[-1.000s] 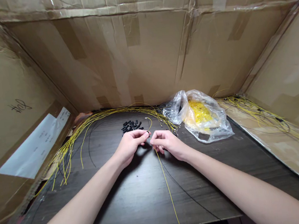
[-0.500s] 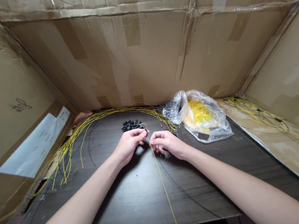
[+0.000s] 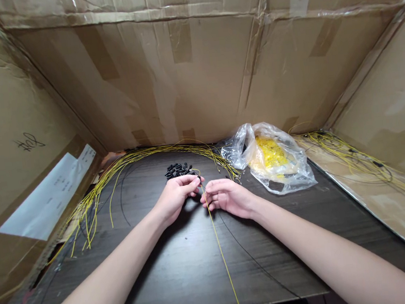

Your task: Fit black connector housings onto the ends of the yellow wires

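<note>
"So, what has just changed at your hands?"

"Right hand [image 3: 230, 198]: fingers eased out of their pinch, now spread and loosely curled. Grip released, as far as I can see. Whether the fingertips brush the yellow wire [image 3: 219, 247], I cannot tell."

"And your left?"

"Left hand [image 3: 177, 199]: thumb and finger pinched on a small black piece [image 3: 200, 179], wire at the same spot. Too small to tell how the two join."

"What does that mean for the work?"

"My judgement: the left pinch alone steadies the piece, and the right is free to take a fresh hold."

"Where does the wire lie?"

"Down from my left fingertips, past the right ones, over the table [image 3: 166, 285] towards me. A dark wire [image 3: 240, 245] runs to its right."

"Anything around?"

"Black caps [image 3: 177, 170] heaped just beyond my left hand. Yellow bundle [image 3: 151, 151] arcs along the back. Clear bag [image 3: 291, 184] beyond my right hand, yellow bits [image 3: 271, 150] inside. More wires [image 3: 356, 154] on the cardboard at far right."
</note>
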`<action>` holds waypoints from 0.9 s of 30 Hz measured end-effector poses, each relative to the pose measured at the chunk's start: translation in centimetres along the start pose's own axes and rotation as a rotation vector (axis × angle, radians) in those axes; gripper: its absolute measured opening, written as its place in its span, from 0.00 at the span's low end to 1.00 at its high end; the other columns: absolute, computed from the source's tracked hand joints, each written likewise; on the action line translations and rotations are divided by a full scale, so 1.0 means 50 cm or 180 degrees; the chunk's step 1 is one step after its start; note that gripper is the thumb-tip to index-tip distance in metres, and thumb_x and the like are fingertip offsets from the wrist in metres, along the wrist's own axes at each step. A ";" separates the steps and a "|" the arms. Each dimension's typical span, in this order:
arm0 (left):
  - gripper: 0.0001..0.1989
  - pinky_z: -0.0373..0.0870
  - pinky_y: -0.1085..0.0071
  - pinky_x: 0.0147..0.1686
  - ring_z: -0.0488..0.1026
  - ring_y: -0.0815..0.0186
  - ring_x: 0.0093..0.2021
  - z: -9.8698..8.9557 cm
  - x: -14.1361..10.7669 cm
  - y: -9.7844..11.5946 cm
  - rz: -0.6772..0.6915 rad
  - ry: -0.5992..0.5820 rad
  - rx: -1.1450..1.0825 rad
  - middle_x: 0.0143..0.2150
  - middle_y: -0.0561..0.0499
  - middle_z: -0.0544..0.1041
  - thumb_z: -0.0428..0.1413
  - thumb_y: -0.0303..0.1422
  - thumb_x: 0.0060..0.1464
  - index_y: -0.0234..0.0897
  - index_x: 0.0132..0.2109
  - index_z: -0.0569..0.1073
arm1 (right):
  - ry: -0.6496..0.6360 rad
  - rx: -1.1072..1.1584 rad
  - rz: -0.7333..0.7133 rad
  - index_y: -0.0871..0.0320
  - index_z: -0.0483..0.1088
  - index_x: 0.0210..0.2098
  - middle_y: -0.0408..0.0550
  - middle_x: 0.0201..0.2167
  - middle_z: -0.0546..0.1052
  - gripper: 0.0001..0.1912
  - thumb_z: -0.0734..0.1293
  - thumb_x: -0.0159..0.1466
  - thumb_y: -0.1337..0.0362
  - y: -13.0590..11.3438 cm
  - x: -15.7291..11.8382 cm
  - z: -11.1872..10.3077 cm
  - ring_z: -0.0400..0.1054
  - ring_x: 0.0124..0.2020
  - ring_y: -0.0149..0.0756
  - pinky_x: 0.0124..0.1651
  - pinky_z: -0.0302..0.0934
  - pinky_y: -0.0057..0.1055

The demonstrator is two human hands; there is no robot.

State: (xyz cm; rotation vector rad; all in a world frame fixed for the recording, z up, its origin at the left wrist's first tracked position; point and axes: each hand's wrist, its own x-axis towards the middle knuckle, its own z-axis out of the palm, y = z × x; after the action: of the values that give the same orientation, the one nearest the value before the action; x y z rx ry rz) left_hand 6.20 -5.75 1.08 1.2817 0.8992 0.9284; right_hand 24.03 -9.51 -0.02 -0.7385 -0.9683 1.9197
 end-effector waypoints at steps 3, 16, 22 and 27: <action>0.12 0.61 0.71 0.32 0.67 0.68 0.31 0.000 0.000 -0.002 0.0021 -0.0019 0.0014 0.35 0.46 0.76 0.65 0.38 0.47 0.33 0.34 0.80 | 0.0069 0.0432 0.0335 0.65 0.74 0.33 0.56 0.33 0.79 0.07 0.67 0.57 0.67 0.000 0.001 0.002 0.74 0.34 0.37 0.41 0.66 0.31; 0.13 0.60 0.72 0.32 0.66 0.69 0.31 0.000 0.002 -0.003 -0.0027 0.0058 -0.0145 0.31 0.49 0.74 0.66 0.38 0.47 0.33 0.37 0.81 | 0.0392 0.0750 0.0400 0.67 0.76 0.28 0.54 0.28 0.77 0.07 0.65 0.56 0.73 0.011 0.011 0.000 0.70 0.30 0.32 0.35 0.65 0.26; 0.14 0.60 0.72 0.31 0.66 0.69 0.31 0.001 0.000 0.003 -0.0046 0.0103 -0.0227 0.32 0.48 0.74 0.67 0.37 0.45 0.32 0.37 0.81 | 0.0367 0.0701 0.0385 0.67 0.76 0.27 0.55 0.28 0.77 0.07 0.65 0.56 0.73 0.012 0.010 0.003 0.70 0.30 0.32 0.35 0.64 0.26; 0.14 0.61 0.72 0.32 0.67 0.70 0.31 -0.002 0.001 0.000 -0.0049 0.0089 -0.0223 0.31 0.49 0.74 0.67 0.37 0.46 0.32 0.37 0.80 | 0.0304 0.0700 0.0378 0.67 0.75 0.28 0.54 0.28 0.77 0.06 0.65 0.56 0.72 0.014 0.010 0.000 0.71 0.29 0.32 0.36 0.64 0.27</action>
State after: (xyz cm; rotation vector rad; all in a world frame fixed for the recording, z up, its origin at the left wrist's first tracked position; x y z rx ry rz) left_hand 6.15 -5.67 1.05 1.2030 0.8895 0.9597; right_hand 23.51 -9.31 -0.65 -0.7644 -0.6547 2.0344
